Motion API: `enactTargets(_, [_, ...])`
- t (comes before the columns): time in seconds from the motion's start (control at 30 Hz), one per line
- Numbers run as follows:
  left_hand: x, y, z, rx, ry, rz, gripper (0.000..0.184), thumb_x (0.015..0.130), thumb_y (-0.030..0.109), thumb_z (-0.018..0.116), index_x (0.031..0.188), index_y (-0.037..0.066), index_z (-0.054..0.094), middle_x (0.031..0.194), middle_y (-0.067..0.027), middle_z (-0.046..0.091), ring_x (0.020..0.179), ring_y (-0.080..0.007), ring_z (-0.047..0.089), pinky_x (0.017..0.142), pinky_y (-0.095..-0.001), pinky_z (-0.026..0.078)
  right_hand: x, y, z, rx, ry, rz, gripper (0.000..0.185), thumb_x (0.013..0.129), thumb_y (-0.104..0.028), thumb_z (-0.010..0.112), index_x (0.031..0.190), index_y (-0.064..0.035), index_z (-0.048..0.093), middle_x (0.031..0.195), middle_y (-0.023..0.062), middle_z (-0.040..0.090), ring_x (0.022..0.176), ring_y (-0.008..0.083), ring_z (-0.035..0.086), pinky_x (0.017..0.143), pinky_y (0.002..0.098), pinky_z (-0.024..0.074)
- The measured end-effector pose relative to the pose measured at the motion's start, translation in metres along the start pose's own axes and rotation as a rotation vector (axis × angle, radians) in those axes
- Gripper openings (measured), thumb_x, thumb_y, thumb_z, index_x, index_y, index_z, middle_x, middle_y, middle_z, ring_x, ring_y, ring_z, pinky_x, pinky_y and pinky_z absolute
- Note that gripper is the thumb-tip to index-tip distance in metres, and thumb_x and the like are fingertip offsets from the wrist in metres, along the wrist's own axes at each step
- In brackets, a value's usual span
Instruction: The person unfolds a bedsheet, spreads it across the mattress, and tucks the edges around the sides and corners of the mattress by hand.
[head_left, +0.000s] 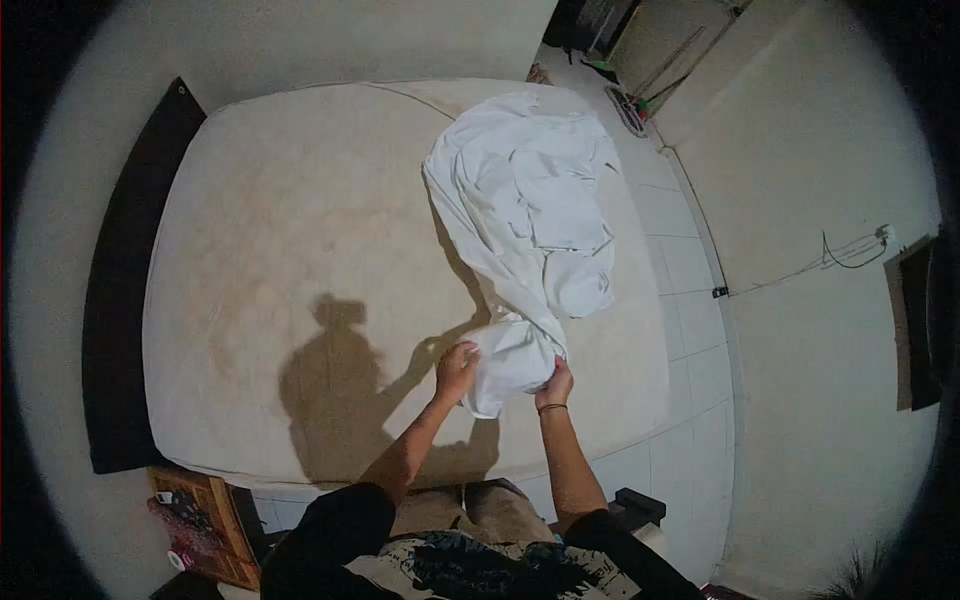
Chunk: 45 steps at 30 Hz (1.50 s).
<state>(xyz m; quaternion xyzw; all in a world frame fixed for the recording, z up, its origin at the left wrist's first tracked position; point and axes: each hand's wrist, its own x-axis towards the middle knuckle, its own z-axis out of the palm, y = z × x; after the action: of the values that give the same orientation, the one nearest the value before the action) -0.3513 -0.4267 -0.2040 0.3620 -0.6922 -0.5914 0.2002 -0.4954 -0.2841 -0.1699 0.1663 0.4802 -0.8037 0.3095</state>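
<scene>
A white sheet [500, 200] lies bunched along the right part of a bare, stained mattress [260, 220]. Its near end is lifted toward me between my two hands. My left hand [458, 370] grips the left edge of this end, fingers closed on the cloth. On the other side, my right hand [555, 382], with a thin dark band at the wrist, is closed around the right edge. Folds hide some of the fingertips. The far part of the sheet rests in loose, crumpled layers.
A dark headboard [125, 300] stands at the mattress's left end. Near the lower left is a wooden nightstand [210, 520] with small items on it. Tiled floor [690, 330] runs along the right, beside a wall with a cable [800, 268]. A mop-like tool [627, 108] leans at the far right corner.
</scene>
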Motion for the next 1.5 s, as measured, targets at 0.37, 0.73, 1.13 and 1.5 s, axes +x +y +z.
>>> enactTargets(0.37, [0.023,0.003,0.084,-0.661,-0.383,-0.696,0.081,0.079,0.067,0.045,0.132,0.007,0.039,0.126,-0.0106,0.049,0.113,-0.0235,0.047,0.092,-0.0449,0.038,-0.13,-0.069,-0.072,-0.215,-0.152,0.162,0.041,0.084,-0.022,0.05,0.116,0.0035,0.05,0.111,0.0116,0.059,0.1,0.023,0.058,0.089,0.0351,0.0456])
enactTargets(0.73, [0.009,0.078,0.176,-0.524,0.616,-0.433,0.039,0.081,0.025,0.063,0.109,-0.001,0.056,0.104,-0.018,0.061,0.089,-0.0326,0.059,0.079,-0.0394,0.047,-0.181,-0.165,-0.114,-0.707,0.046,-0.08,0.036,0.083,-0.024,0.062,0.107,0.0018,0.058,0.097,0.0102,0.063,0.082,0.0229,0.059,0.079,0.0296,0.0446])
enactTargets(1.13, [-0.071,0.245,0.234,0.635,-0.448,0.495,0.026,0.08,0.016,0.057,0.104,0.006,0.06,0.094,-0.0152,0.061,0.089,-0.0331,0.059,0.077,-0.0413,0.047,-0.054,-0.265,-0.045,-0.935,-0.303,-0.375,0.053,0.078,-0.022,0.065,0.123,-0.0003,0.047,0.111,0.014,0.059,0.101,0.0263,0.056,0.086,0.0314,0.0425])
enactTargets(1.5, [-0.076,0.142,0.172,0.18,-0.244,0.096,0.027,0.083,0.029,0.06,0.099,0.007,0.063,0.099,-0.0123,0.061,0.094,-0.0261,0.057,0.079,-0.0358,0.046,-0.019,-0.219,-0.104,-0.656,-0.241,-0.164,0.033,0.083,-0.013,0.054,0.11,0.0062,0.056,0.1,0.0091,0.062,0.09,0.0168,0.057,0.081,0.0275,0.0431])
